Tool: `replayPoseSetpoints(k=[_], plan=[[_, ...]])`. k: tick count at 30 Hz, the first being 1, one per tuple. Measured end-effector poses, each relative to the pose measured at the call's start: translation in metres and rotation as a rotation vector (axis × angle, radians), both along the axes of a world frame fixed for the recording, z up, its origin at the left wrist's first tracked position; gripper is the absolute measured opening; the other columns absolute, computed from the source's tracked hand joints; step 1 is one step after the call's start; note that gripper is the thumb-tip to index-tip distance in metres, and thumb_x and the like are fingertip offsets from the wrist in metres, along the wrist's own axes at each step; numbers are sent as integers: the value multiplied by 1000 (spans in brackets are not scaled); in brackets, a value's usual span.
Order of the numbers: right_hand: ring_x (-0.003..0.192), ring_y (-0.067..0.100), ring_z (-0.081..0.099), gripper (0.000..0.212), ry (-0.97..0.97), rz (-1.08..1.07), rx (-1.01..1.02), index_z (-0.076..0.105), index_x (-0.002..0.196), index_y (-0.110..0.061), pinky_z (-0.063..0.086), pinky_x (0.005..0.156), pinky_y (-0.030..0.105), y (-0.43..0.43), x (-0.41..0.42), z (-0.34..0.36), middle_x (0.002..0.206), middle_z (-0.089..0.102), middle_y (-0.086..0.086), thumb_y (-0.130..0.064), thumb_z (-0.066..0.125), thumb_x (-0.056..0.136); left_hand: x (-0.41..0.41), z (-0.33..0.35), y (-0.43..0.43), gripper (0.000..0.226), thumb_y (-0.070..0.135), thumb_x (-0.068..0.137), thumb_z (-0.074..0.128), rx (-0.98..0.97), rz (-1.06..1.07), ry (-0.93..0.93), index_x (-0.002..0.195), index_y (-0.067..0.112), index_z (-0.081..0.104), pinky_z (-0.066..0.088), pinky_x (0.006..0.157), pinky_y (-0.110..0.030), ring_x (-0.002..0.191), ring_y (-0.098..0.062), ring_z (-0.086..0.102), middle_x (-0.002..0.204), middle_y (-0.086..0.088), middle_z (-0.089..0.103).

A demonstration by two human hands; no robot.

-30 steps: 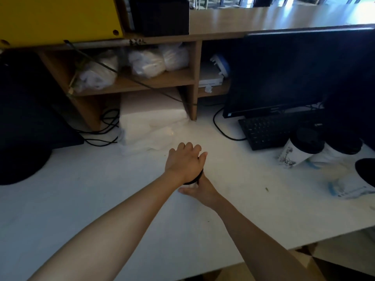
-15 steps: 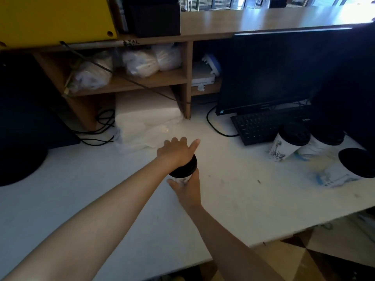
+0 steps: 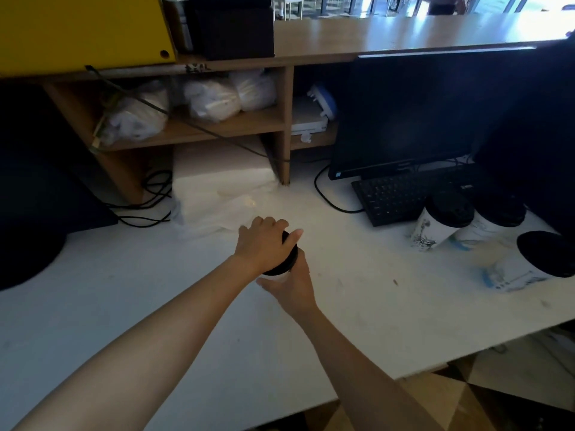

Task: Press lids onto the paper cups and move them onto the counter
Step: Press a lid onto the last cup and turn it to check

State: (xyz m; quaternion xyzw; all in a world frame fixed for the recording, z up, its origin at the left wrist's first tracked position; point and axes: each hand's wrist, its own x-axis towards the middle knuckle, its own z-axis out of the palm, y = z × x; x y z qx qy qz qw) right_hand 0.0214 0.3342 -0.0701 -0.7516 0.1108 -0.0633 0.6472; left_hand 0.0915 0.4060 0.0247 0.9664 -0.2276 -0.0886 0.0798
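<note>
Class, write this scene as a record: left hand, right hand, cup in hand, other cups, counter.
Left hand: curled over the black lid, pressing down.
Right hand: holds the paper cup from the side.
Cup in hand: upright, mostly hidden by the hands.
Other cups: three lidded cups at right, by the keyboard.
Counter: wooden counter, raised behind the monitor.

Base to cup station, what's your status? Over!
Left hand grips black lid from above. Right hand holds paper cup beneath. Three lidded cups apart, far right.
</note>
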Motion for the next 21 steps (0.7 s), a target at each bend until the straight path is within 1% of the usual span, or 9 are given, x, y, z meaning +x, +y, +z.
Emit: replayPoseSetpoints(k=[1, 4, 7, 10, 12, 15, 17, 18, 21], plan=[[110, 10, 58, 75, -18, -40, -24, 46, 121, -27, 53, 91, 43, 4, 1, -5, 118, 58, -7, -29, 85, 56, -1, -2, -1, 54, 55, 96, 23, 1, 21, 13, 132, 23, 47, 35, 99, -46, 126, -25, 40, 135, -5, 50], [116, 13, 54, 89, 17, -55, -105, 38, 131, -22, 50, 96, 40, 7, 5, -11, 126, 53, -4, -42, 83, 56, 0, -6, -3, 48, 50, 95, 27, -57, 21, 1, 126, 21, 50, 41, 89, -38, 119, -22, 42, 128, -3, 52], [118, 10, 54, 91, 62, 28, -57, 36, 132, -27, 51, 95, 42, 2, 11, -17, 127, 52, -7, -37, 87, 56, 0, -8, -3, 44, 47, 95, 29, -79, 13, -40, 120, 19, 52, 42, 81, -34, 112, -20, 44, 121, -1, 54], [118, 9, 54, 92, 84, 64, -38, 35, 133, -27, 51, 97, 42, 0, 14, -18, 128, 53, -8, -32, 88, 58, -1, -9, -4, 41, 45, 95, 30, -85, 11, -68, 114, 19, 53, 38, 75, -31, 108, -20, 45, 116, -1, 55], [119, 10, 54, 93, 90, 61, 0, 34, 134, -25, 50, 97, 44, 1, 13, -19, 129, 54, -7, -28, 88, 59, -1, -9, -4, 40, 45, 95, 30, -79, 17, -75, 112, 18, 53, 38, 74, -30, 108, -21, 45, 115, -1, 55], [119, 10, 54, 92, 83, 52, 6, 35, 135, -21, 50, 98, 43, 1, 9, -14, 130, 54, -5, -24, 88, 60, -3, -6, -4, 41, 45, 95, 30, -56, 8, -65, 114, 17, 52, 41, 78, -33, 110, -22, 45, 117, -3, 54], [117, 8, 55, 89, 99, 58, 13, 37, 134, -20, 50, 98, 38, 0, 8, -5, 128, 55, -4, -23, 87, 60, -1, -3, -4, 43, 47, 96, 28, -28, -7, -19, 118, 18, 50, 42, 83, -36, 113, -23, 43, 121, -4, 52], [115, 8, 56, 86, 107, 60, 8, 38, 132, -20, 51, 96, 32, -1, 6, 1, 126, 56, -5, -22, 87, 62, 0, -1, -3, 45, 48, 96, 26, -11, -16, 21, 120, 18, 49, 42, 85, -37, 115, -24, 42, 123, -4, 50], [109, 7, 55, 75, 97, 74, -27, 40, 123, -27, 48, 85, 15, -8, 1, 21, 120, 56, -8, -18, 86, 64, 6, 14, 0, 50, 52, 97, 20, 33, -32, 167, 127, 21, 44, 40, 94, -42, 123, -28, 38, 131, -8, 46]])
